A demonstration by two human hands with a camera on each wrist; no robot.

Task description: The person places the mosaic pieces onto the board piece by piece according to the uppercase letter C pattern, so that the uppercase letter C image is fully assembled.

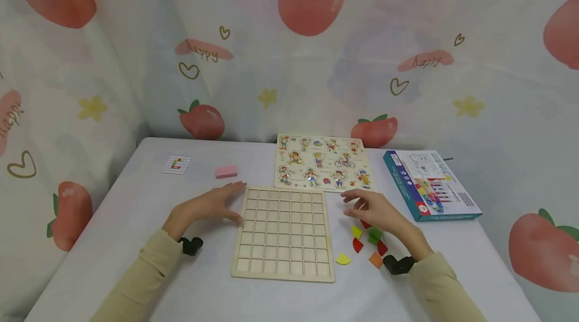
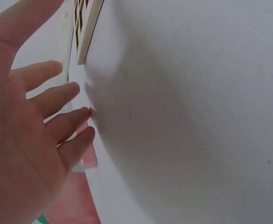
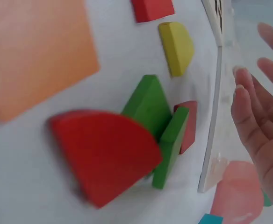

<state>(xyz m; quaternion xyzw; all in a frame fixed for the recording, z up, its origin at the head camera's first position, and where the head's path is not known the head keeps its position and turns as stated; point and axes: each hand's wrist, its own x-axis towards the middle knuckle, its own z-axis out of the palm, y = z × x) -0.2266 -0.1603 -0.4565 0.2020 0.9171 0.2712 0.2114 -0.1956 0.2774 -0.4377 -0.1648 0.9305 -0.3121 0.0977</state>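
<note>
A wooden grid board [image 1: 284, 234] with square cells lies flat on the white table. At its upper left corner my left hand [image 1: 210, 206] has its fingers extended, the thumb at or close to the board's left edge. To the right of the board, my right hand [image 1: 373, 209] hovers with loosely bent fingers, holding nothing. Below it lie loose coloured pieces: a yellow quarter-circle [image 1: 343, 259], an orange square [image 1: 375, 260], green pieces [image 3: 148, 105] and red pieces [image 3: 106, 154]. In the right wrist view, one green piece leans against another.
Behind the grid board sits a picture puzzle board [image 1: 322, 164]. A box [image 1: 431, 186] lies at the right. A pink block [image 1: 226, 172] and a small card [image 1: 177, 165] with a coloured pattern lie at the back left. A patterned curtain [image 1: 289, 76] hangs behind the table.
</note>
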